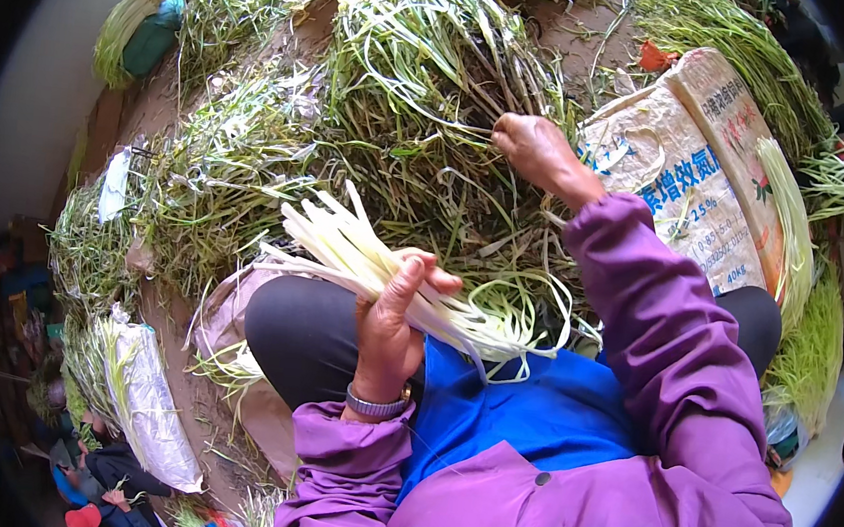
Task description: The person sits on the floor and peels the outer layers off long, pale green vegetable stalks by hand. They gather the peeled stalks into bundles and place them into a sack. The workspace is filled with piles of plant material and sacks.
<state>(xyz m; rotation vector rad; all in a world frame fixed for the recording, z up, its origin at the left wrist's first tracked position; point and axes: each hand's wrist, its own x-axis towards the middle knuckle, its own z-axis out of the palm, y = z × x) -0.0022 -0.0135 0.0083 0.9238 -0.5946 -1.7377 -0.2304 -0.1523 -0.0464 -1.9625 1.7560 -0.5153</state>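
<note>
My left hand (391,326) is closed around a bunch of long, pale white-green stalks (339,241), perhaps garlic chives. Their thick white ends point up and left; the thin, curling ends hang over the blue cloth (540,404) on my lap. Farther off, my right hand (542,154) pinches at the edge of a big heap of tangled green stalks (409,72). One thin stalk runs to its fingertips, and dark brown stems lie just beyond them. The fingertips are partly turned away.
A printed woven sack (676,175) lies to my right, with pale stalks (787,225) along its side. More green heaps (226,146) spread to the left. A white wrapped bundle (154,401) lies at lower left. Other people (112,477) sit around the edges.
</note>
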